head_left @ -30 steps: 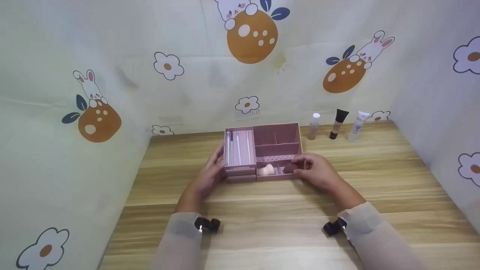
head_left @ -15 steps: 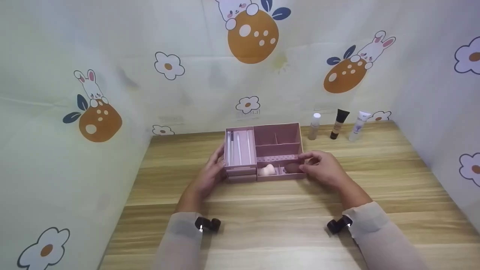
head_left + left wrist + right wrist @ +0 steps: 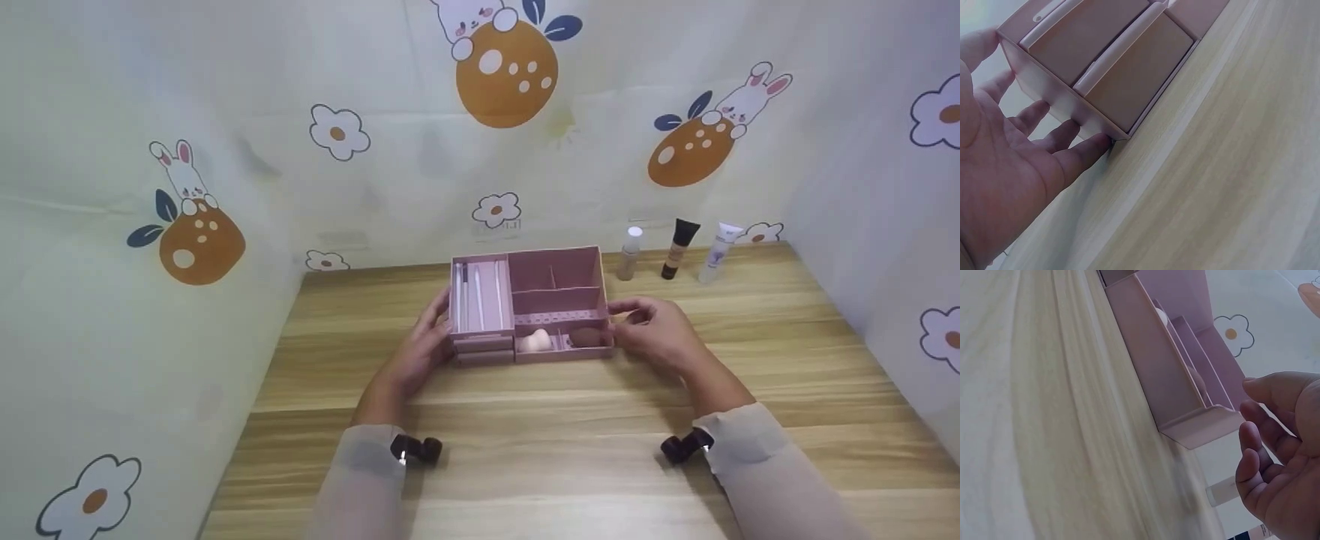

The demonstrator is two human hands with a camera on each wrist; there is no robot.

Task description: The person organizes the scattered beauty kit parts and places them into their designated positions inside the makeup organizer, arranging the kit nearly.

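Note:
A pink desktop organizer point(image 3: 484, 346) stands at the back of the table, two drawers at its front left. My left hand point(image 3: 416, 356) lies along its left side; in the left wrist view, spread fingers point(image 3: 1086, 154) touch that wall. Just off the right side is my right hand point(image 3: 660, 337), its fingers loosely bent with nothing between them. In the front right compartments sit a pale makeup sponge point(image 3: 537, 341) and a dark brown, rounded piece point(image 3: 586, 337) that looks like another sponge. Several slim sticks point(image 3: 478, 296), perhaps brushes or pencils, lie in the top left tray.
Right of the organizer, by the back wall cloth, stand a small white-capped bottle point(image 3: 629, 255), a black-capped tube point(image 3: 679, 251) and a white tube point(image 3: 720, 253). Wood-grain tabletop point(image 3: 540, 450) stretches in front.
My right hand has drawn back to the right, from over the brown piece to outside the organizer's right wall. The brown piece stays in its compartment. The left hand keeps its place.

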